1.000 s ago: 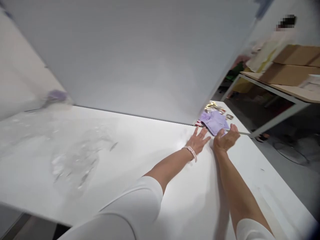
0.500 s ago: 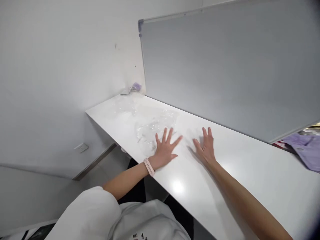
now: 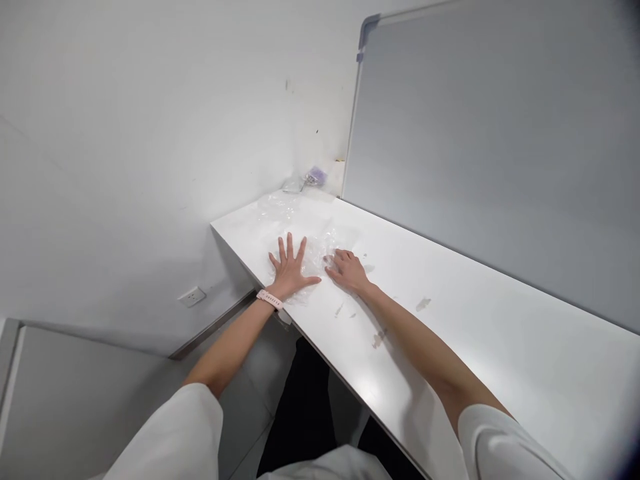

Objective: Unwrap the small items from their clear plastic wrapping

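1. And there was the left hand, open and palm down, fingers fanned wide over the crumpled clear plastic; that spread looked made to cover plenty of the light film at once.
2. Across from it, the right hand was lower and narrower, fingers together and slightly bent at the plastic's right side. Whether it pinched a fold, I couldn't tell; with the left hand opposite, the film seemed bracketed between them.
3. The pink wristband sat right by the near edge of the table, so the left palm reached only just inboard.
4. Flat, pale scraps or marks dotted the surface right of the hands, too faint to name.
5. Beyond the hands, more clear film lay loose towards the left end, and a small purple packet sat at the far left corner, apparently backed by the wall.
6. Along the far edge stood the grey board, upright, closing off that side like a barrier.
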The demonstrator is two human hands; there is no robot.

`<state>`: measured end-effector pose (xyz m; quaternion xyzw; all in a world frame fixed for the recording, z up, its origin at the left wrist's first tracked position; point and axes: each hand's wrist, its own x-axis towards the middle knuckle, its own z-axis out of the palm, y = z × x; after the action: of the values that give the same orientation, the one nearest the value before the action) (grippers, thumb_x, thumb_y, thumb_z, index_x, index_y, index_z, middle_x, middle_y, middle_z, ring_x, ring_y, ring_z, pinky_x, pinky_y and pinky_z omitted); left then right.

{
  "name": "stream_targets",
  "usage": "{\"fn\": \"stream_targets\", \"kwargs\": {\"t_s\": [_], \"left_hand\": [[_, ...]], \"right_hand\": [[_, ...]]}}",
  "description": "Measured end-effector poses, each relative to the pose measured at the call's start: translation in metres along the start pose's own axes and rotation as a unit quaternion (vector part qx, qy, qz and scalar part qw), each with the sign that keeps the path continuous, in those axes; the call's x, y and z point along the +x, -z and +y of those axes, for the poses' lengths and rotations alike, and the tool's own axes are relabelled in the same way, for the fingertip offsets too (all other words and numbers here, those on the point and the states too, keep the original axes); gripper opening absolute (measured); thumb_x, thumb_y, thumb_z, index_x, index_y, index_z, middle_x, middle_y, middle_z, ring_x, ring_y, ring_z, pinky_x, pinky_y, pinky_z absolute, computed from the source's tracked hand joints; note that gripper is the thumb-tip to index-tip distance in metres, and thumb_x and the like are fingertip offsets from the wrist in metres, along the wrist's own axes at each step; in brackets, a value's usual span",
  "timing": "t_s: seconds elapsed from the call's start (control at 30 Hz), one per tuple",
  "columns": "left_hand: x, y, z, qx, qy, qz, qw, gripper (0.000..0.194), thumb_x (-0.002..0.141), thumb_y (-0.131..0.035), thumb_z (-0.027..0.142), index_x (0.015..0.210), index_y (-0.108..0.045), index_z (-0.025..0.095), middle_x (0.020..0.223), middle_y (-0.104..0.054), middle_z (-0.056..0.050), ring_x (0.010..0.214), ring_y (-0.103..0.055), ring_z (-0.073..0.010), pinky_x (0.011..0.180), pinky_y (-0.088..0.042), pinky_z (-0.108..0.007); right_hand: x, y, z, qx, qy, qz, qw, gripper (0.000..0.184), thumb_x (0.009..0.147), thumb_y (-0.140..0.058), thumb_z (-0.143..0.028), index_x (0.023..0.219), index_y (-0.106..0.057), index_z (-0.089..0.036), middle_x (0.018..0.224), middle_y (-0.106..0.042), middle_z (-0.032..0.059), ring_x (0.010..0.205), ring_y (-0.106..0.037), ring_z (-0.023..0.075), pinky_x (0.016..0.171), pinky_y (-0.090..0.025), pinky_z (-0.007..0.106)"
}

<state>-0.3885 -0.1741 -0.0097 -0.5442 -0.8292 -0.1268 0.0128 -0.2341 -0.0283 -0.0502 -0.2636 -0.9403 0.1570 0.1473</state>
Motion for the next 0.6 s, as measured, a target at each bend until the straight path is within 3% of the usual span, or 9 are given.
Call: {"fn": "stream_targets", "kwargs": {"t_s": [0.2,0.33,0.43,0.53,0.6], "left_hand": [[0.057,0.027,-0.084,0.0,0.058,0.0,0.998,0.142,0.063,-0.076,0.073,0.16,0.014,0.018,0.163,0.025,-0.02,0.149,0.022,-0.0449,0.111,-0.006,-0.075],[0.111,0.042,-0.13,-0.008,0.048,-0.055,0.997,0.142,0.063,-0.077,0.073,0.159,0.014,0.021,0.163,0.025,-0.019,0.15,0.02,-0.0455,0.11,-0.008,-0.076],[0.157,0.051,-0.155,-0.016,0.062,-0.062,0.996,0.149,0.058,-0.081,0.07,0.159,0.016,0.021,0.162,0.027,-0.018,0.15,0.02,-0.0462,0.11,-0.009,-0.077],[0.192,0.053,-0.168,-0.039,0.076,-0.087,0.993,0.151,0.055,-0.084,0.065,0.159,0.013,0.017,0.165,0.012,-0.023,0.152,0.009,-0.0469,0.111,-0.015,-0.074],[0.199,0.048,-0.169,-0.083,0.064,-0.101,0.989,0.144,0.055,-0.082,0.066,0.16,0.001,0.014,0.163,-0.018,-0.026,0.15,-0.02,-0.0443,0.112,-0.027,-0.064]], "right_hand": [[0.034,-0.007,-0.008,0.024,0.028,0.046,0.998,0.024,0.093,-0.05,-0.029,0.107,-0.067,-0.02,0.114,-0.061,0.0125,0.099,-0.051,0.0252,0.087,-0.039,0.04],[0.034,-0.009,-0.002,0.052,0.038,0.058,0.996,0.017,0.092,-0.045,-0.022,0.093,-0.062,-0.02,0.102,-0.061,0.0097,0.09,-0.052,0.0224,0.079,-0.038,0.036],[0.034,-0.011,0.002,0.082,0.041,0.057,0.994,0.019,0.093,-0.042,-0.022,0.087,-0.06,-0.02,0.095,-0.061,0.0083,0.088,-0.055,0.022,0.078,-0.039,0.037],[0.033,-0.009,0.005,0.121,0.022,0.05,0.991,0.026,0.092,-0.043,-0.024,0.111,-0.061,-0.023,0.096,-0.064,0.0062,0.083,-0.058,0.0204,0.081,-0.044,0.039],[0.032,-0.005,0.006,0.146,-0.007,0.04,0.988,0.049,0.091,-0.043,-0.024,0.139,-0.047,-0.027,0.1,-0.065,0.0042,0.075,-0.058,0.018,0.079,-0.048,0.038]]}}
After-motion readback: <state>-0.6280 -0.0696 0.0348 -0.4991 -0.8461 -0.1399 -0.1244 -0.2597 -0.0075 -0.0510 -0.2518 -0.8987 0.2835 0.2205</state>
